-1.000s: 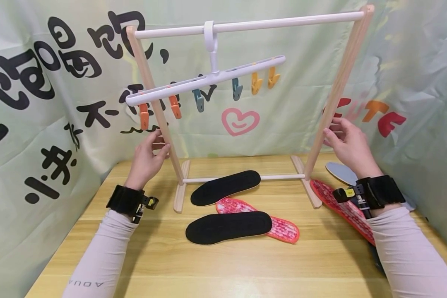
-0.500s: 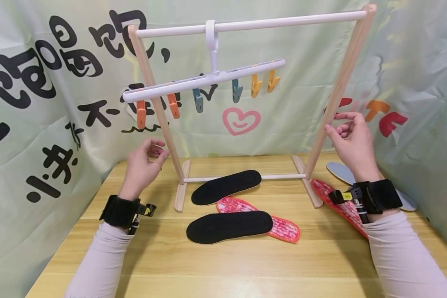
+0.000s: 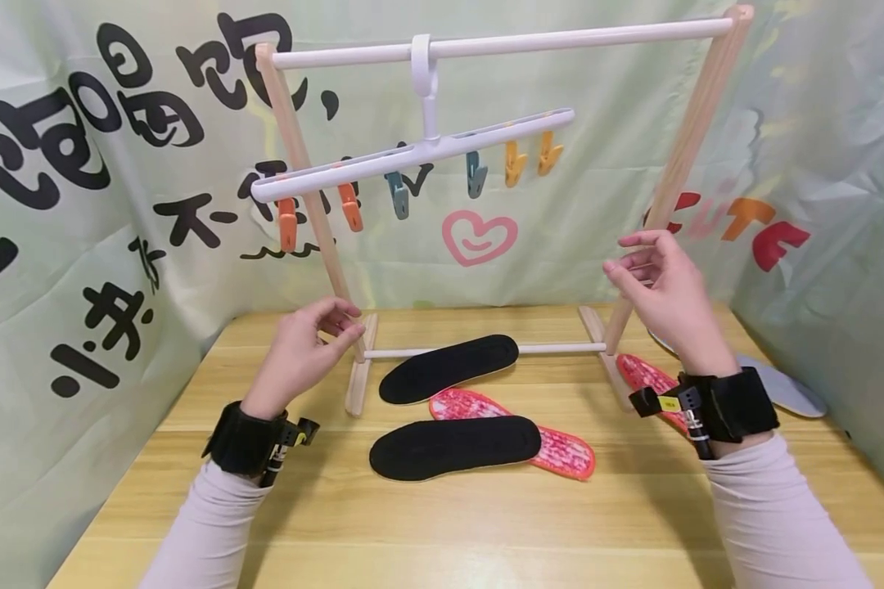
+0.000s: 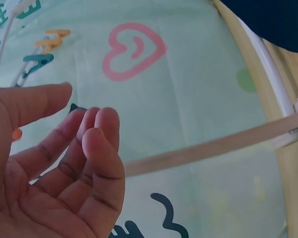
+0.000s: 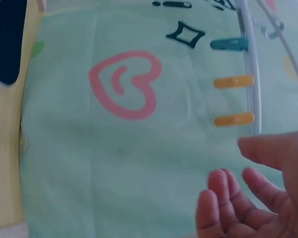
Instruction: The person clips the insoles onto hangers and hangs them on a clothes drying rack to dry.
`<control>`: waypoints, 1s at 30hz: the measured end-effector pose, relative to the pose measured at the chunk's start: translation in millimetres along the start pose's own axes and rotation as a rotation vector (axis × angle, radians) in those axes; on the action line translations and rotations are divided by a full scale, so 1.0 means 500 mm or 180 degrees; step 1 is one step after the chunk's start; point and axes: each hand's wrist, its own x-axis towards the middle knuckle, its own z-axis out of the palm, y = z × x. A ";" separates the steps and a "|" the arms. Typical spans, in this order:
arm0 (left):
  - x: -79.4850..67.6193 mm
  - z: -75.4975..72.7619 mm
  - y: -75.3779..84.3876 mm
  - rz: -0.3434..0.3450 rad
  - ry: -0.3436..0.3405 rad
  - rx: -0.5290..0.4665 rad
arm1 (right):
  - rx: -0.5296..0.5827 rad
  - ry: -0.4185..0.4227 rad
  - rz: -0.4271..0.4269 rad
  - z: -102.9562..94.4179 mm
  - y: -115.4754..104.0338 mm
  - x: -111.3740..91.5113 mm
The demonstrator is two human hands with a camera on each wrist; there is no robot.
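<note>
My left hand (image 3: 305,348), empty and loosely curled, hovers in front of the left post (image 3: 313,204) of a wooden rack. Opposite it, my right hand (image 3: 663,294) hangs in the air before the right post (image 3: 688,147), thumb and fingers apart with nothing between them. From the rack's white top bar (image 3: 560,38) hangs a white clip hanger (image 3: 383,164), tilted up to the right. Orange clips (image 3: 287,225), blue-grey clips (image 3: 475,176) and yellow clips (image 3: 514,165) dangle from it and hold nothing. Both wrist views show bare fingers against the backdrop.
Two black insoles (image 3: 449,448) lie on the wooden table (image 3: 383,540), one overlapping a red patterned insole (image 3: 570,454). Behind my right forearm are another red insole (image 3: 644,376) and a grey insole (image 3: 788,388). A printed cloth (image 3: 575,245) hangs behind the rack.
Both hands have let go of the rack's posts and moved inward, the left one also lower. The hanger sways slightly; the insoles on the table have stayed put.
</note>
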 end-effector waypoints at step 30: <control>-0.025 0.085 0.052 0.0593 -0.1234 0.0086 | -0.0183 -0.1799 -0.1014 0.179 -0.080 -0.080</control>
